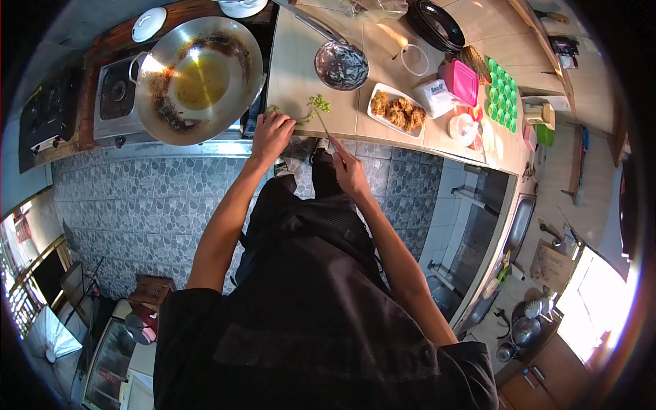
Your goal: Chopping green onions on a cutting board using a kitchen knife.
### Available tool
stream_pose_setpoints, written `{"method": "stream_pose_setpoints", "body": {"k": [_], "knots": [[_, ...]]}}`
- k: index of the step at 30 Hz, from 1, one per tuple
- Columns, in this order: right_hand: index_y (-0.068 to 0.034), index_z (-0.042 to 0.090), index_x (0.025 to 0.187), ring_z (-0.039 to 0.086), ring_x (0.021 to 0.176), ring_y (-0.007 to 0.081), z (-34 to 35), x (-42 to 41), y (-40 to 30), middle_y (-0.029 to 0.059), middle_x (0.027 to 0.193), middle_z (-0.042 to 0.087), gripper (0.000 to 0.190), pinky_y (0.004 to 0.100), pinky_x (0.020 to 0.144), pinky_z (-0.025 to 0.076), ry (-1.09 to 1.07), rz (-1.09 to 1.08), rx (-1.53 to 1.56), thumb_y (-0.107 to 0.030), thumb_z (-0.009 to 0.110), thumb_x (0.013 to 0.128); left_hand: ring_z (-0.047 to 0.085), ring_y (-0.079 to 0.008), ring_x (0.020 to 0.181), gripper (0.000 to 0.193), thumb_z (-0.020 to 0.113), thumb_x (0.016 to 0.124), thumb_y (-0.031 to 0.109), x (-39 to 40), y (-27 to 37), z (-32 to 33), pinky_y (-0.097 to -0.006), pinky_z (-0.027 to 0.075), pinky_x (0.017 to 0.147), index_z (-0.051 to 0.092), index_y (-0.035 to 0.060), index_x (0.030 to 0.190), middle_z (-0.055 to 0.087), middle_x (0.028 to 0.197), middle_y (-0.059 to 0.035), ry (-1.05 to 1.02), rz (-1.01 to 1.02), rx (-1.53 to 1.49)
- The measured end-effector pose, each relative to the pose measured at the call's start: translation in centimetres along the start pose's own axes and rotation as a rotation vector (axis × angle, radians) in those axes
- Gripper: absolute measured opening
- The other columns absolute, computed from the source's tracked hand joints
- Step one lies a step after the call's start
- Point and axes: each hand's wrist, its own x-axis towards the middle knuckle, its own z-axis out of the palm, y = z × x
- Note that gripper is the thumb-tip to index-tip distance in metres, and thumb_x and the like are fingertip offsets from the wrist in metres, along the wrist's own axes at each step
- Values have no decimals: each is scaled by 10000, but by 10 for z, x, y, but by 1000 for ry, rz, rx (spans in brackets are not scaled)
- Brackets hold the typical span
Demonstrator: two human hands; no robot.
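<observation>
My left hand (274,134) presses down at the counter's front edge with its fingers curled over green herb stems (306,120). A bit of green shows past its knuckles. My right hand (350,170) grips a knife (324,124), whose thin blade points away from me. Its tip reaches a leafy green sprig (321,103) lying on the tiled counter (292,66). To the right, a white rectangular dish (377,119) holds several pieces of golden fried food (405,115). Beyond the sprig sits a long-handled pan (342,65) with white residue inside.
Left of my hands, a large wok (200,82) with yellowish oil sits on a gas stove (114,92). On the right are a tissue pack (434,98), a pink container (461,82), a green egg tray (502,97) and stacked black dishes (438,25). A white lid (149,24) lies behind the stove.
</observation>
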Motion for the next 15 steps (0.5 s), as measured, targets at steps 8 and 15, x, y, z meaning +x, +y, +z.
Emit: {"method": "stream_pose_setpoints", "body": {"k": [8, 15], "knots": [[-191, 554, 1476, 696, 941, 418, 21, 19, -14, 260, 1048, 698, 444, 439, 829, 545, 35, -78, -92, -146, 531, 1034, 619, -242, 899, 107, 756, 818, 164, 7, 2, 11, -431, 428, 800, 670, 134, 874, 620, 886, -12, -9, -140, 44], [-292, 547, 1480, 699, 843, 426, 25, 31, -11, 246, 931, 701, 468, 477, 743, 546, 34, -34, -139, -156, 532, 1032, 629, -233, 879, 103, 732, 843, 185, 16, 23, 14, -427, 426, 788, 687, 159, 933, 637, 886, -16, 131, -298, 64]]}}
